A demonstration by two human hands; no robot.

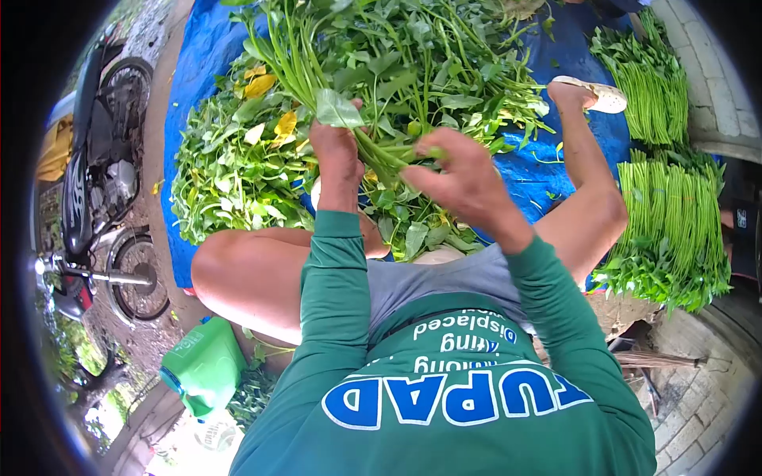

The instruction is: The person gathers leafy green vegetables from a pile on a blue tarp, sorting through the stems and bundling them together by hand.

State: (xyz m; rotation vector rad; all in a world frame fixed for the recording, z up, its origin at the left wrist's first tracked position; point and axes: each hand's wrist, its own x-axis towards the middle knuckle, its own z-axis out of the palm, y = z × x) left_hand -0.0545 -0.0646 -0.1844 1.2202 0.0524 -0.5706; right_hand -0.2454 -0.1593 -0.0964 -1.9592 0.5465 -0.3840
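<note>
My left hand (pixel 337 151) is closed around a bunch of water spinach (pixel 298 67), its long green stems and leaves fanning away from me. A broad leaf lies over the top of that hand. My right hand (pixel 468 174), slightly blurred, has its fingers curled at the cut stem ends (pixel 385 159) on the near side of the bunch. Bits of green stem show between those fingers. Beneath and beyond both hands spreads a large loose heap of water spinach (pixel 230 178), with some yellow leaves (pixel 259 85) in it.
Under the heap lies a blue tarp (pixel 524 178). Tied bundles of water spinach (pixel 667 230) are stacked at right, beside brick paving (pixel 690 381). A motorcycle (pixel 95 182) stands at left, and a green plastic jug (pixel 206 365) at lower left. My bent legs (pixel 250 274) frame the work area.
</note>
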